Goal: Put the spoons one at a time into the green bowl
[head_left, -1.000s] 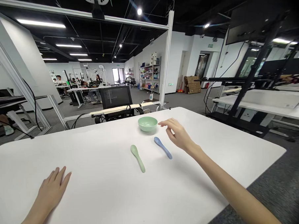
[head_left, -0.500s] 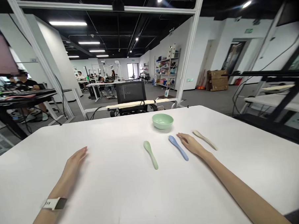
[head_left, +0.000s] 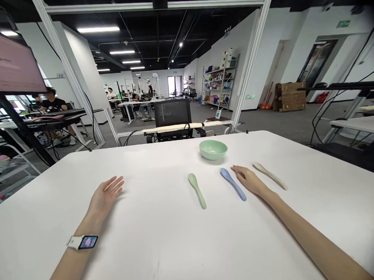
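Observation:
My left hand (head_left: 107,196) is at the left of the white table (head_left: 160,240), palm turned partly up and fingers spread, with nothing in it. Palm down, my right hand (head_left: 248,179) lies between a blue spoon (head_left: 233,184) and a cream spoon (head_left: 270,176), its fingers stretched out and holding nothing. The blue spoon is just left of those fingers. Farther left lies a green spoon (head_left: 197,191), its bowl end pointing away from me. Behind the spoons stands a green bowl (head_left: 213,150); its inner bottom is only partly visible.
An aluminium frame (head_left: 248,59) rises behind the table, with a black chair (head_left: 172,113) beyond its lower bar. A monitor (head_left: 11,63) stands at the left. A person (head_left: 53,102) sits at a desk on that side. Cardboard (head_left: 289,96) leans near the right wall.
My left hand has rolled so its palm and spread fingers show, and the watch face is visible. The view has swung slightly left; my right hand, spoons and bowl keep their places.

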### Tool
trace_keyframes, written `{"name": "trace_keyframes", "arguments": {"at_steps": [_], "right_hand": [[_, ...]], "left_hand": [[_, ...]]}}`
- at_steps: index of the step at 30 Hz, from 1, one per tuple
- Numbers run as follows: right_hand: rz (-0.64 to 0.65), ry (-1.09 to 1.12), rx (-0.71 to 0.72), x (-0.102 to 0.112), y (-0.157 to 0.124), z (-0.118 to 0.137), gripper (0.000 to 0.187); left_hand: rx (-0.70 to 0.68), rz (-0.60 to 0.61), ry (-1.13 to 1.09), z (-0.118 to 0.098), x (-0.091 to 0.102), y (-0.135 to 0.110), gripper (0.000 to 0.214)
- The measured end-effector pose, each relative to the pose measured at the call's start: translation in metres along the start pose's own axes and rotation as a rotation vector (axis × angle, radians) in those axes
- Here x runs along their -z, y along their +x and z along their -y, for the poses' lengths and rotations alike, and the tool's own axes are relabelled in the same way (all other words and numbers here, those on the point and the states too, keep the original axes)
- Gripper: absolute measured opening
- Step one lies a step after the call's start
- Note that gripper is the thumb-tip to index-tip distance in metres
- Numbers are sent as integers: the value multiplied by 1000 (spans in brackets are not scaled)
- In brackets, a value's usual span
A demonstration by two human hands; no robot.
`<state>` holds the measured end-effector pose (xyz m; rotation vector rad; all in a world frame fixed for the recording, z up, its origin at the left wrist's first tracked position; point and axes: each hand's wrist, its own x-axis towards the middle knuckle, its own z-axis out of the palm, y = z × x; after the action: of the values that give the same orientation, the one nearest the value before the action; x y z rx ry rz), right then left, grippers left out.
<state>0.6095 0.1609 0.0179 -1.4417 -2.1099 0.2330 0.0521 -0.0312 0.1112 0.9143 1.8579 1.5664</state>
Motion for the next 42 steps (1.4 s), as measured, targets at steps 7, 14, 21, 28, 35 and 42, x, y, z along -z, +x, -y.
{"name": "trace_keyframes", "arguments": {"at_steps": [7,14,21,28,35,42], "right_hand": [[-9,13,9,1,-1,4,46],[29,0,0,7,0,14,47],[9,-13,1,9,-3,20,46],[13,-19,-1,10,-4,22,45],[-18,-74,4,19,-2,21,45],[-232,-299,-260,64,-2,-18,36]], "left_hand": [[-275,13,511,28,22,18,44],[-428,97,1008,90,34,52,79],[-437,84,1052,110,37,69,85],[-428,93,1060,106,35,68,78],[-402,114,1122,107,34,69,82],[-406,105,1108,112,36,73,81]]}}
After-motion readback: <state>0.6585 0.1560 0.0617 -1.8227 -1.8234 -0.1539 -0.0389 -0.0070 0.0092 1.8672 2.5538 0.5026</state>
